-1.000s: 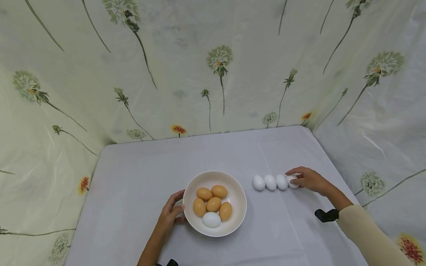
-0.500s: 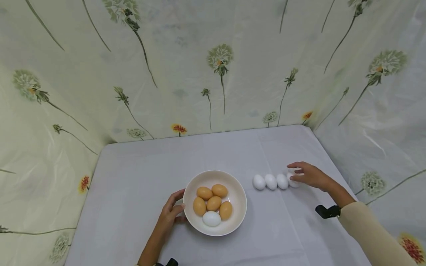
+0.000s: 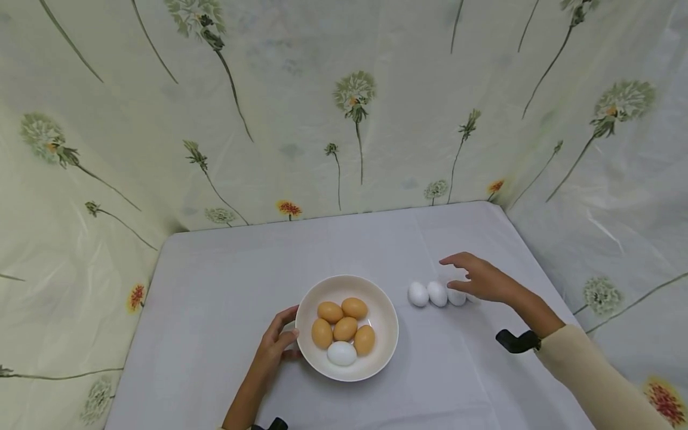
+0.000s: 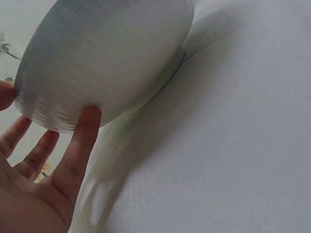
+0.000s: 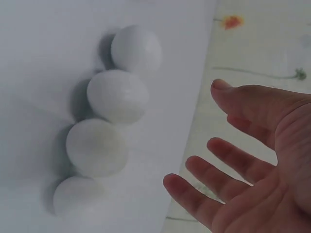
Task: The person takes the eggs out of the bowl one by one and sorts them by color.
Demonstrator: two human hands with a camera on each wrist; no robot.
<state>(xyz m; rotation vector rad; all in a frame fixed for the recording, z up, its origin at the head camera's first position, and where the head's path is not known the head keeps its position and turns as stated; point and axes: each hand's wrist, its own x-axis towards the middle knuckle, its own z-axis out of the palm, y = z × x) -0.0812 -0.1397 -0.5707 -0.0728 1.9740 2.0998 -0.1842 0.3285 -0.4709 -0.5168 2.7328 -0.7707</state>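
Note:
A white bowl [image 3: 389, 334] holds several brown eggs [image 3: 345, 329] and one white egg [image 3: 341, 353]. My left hand [image 3: 272, 346] holds the bowl at its left side, with the thumb at the rim. In the left wrist view, fingers of the left hand [image 4: 46, 179] touch the outside wall of the bowl [image 4: 107, 58]. Right of the bowl, several white eggs [image 3: 438, 294] stand side by side in a row. My right hand [image 3: 481, 278] is over the right end of that row, fingers spread and nothing in them. The right wrist view shows its open fingers [image 5: 233, 167] apart from the white eggs [image 5: 97, 148].
A pale cloth [image 3: 231, 269] covers the table. Dandelion-printed sheeting [image 3: 290, 119] hangs along the back and both sides, right at the table's edges. A black strap [image 3: 518, 341] sits on the right wrist, beside a cream sleeve [image 3: 586, 370].
My right hand has let go of the rightmost white egg, risen, and shifted left above the row. The left hand and the bowl have stayed in place.

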